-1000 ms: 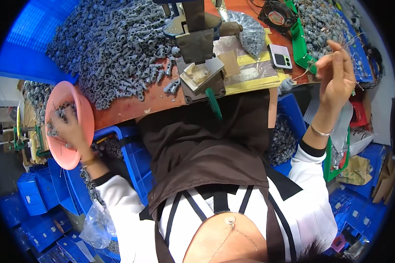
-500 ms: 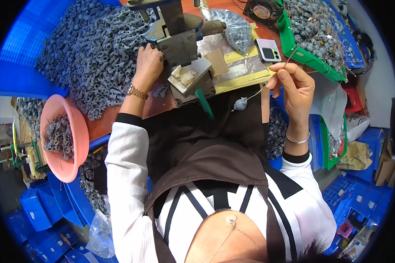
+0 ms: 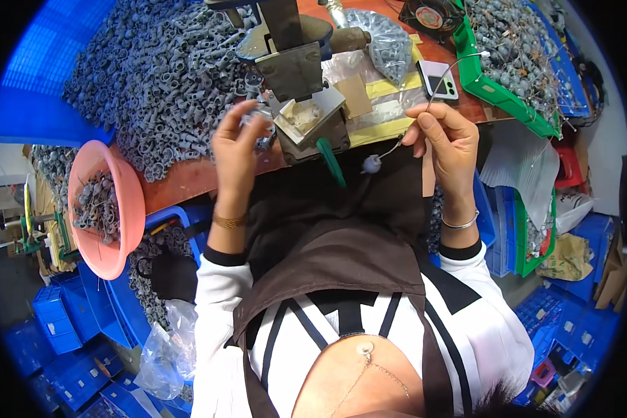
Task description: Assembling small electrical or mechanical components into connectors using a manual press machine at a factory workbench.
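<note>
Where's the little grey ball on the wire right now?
In the head view, the grey ball hangs right of centre against the brown apron, below-left of the right hand and right of the green handle.

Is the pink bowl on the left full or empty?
Partly filled: small grey wired parts lie inside the pink bowl, with bare pink showing around them.

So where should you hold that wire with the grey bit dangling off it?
Probably mid-wire, in a thumb-and-finger pinch from the right, as the right hand does. The wire is thin, so fingertips suit it. The grey bit hangs at the lower left end, so coming from the right should keep fingers clear of it.
</note>
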`<state>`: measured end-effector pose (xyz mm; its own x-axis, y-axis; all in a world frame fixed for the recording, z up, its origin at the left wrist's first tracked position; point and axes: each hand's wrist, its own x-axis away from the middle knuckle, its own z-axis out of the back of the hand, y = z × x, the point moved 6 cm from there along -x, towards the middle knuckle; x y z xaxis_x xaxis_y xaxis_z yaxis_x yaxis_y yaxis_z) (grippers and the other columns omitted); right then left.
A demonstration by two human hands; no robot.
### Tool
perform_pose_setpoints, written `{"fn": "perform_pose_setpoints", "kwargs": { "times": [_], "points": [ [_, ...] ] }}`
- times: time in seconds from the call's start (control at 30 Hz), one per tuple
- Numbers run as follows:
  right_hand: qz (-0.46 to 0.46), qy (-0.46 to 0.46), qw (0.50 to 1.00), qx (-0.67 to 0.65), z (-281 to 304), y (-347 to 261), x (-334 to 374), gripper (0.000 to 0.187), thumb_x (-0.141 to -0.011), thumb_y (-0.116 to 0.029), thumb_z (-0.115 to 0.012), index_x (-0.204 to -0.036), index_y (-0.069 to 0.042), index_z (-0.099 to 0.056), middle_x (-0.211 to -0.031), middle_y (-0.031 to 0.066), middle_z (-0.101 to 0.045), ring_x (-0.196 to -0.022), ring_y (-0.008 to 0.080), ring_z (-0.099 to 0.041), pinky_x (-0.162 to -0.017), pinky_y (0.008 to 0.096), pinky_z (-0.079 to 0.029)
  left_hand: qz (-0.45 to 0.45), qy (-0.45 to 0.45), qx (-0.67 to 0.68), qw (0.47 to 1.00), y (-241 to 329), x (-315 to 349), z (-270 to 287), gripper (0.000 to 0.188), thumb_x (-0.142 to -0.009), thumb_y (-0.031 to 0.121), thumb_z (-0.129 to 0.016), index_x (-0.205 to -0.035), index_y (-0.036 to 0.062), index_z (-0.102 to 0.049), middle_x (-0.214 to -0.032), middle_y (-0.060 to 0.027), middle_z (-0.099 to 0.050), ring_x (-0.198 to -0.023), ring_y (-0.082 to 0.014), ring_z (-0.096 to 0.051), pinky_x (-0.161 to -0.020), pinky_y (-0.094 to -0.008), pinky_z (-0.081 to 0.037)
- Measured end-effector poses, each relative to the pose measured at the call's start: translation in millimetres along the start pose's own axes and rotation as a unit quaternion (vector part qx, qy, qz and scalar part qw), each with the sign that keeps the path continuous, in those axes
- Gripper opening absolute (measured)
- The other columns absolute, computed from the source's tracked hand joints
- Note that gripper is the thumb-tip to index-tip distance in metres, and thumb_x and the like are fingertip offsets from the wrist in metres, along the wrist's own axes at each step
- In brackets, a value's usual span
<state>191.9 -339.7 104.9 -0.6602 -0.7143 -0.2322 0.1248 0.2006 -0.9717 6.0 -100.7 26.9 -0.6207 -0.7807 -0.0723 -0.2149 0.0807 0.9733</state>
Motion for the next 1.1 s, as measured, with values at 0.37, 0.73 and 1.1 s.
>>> {"fn": "perform_pose_setpoints", "kwargs": {
  "times": [0.37,0.73,1.1],
  "points": [
    [-0.022,-0.002,1.0,-0.018,-4,5,9,0.02,-0.094,-0.012,-0.057,-0.101,0.004,-0.066,-0.072,0.0072,-0.065,-0.06,0.0069,-0.057,-0.051,0.0164,-0.041,-0.221,-0.126,-0.43,0.866,-7,-6,-52,0.014,-0.088,0.005,-0.057,-0.099,-0.0035,-0.059,-0.092,-0.0195,-0.061,-0.094,-0.0372,-0.057,-0.102,-0.0446,-0.037],
    [-0.026,-0.071,0.996,0.054,-24,-2,8,0.012,-0.089,-0.003,-0.057,-0.089,0.0,-0.069,-0.064,0.0035,-0.063,-0.056,0.0047,-0.053,-0.05,0.0154,-0.036,-0.258,0.053,-0.6,0.756,19,42,-12,0.03,-0.08,0.009,-0.067,-0.109,0.0025,-0.063,-0.106,-0.0101,-0.062,-0.099,-0.0294,-0.055,-0.087,-0.0381,-0.042],
    [-0.115,-0.206,0.97,0.062,-65,26,20,0.013,-0.088,-0.003,-0.059,-0.094,0.003,-0.068,-0.071,0.0058,-0.063,-0.057,0.0076,-0.056,-0.053,0.0208,-0.044,-0.278,0.04,-0.631,0.724,2,31,-3,0.027,-0.078,0.013,-0.069,-0.104,0.0062,-0.066,-0.111,-0.0047,-0.062,-0.1,-0.0257,-0.053,-0.084,-0.039,-0.041]
  ]
}}
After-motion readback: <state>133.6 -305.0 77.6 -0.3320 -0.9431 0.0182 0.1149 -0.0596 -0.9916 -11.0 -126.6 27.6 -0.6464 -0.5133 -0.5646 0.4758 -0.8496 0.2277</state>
